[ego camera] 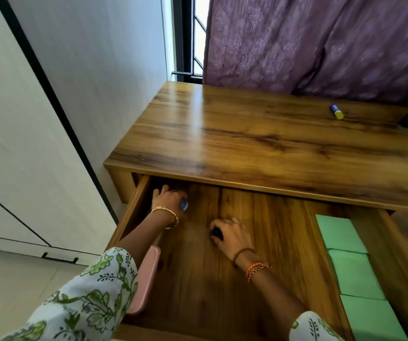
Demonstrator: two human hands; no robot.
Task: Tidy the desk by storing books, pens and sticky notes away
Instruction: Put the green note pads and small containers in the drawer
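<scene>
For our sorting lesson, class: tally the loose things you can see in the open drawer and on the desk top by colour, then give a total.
Green: 3, the sticky note pads along the drawer's right side
Pink: 1, the pink item at the drawer's left wall
Blue and yellow: 1, the small stick on the desk top
Total: 5
</scene>
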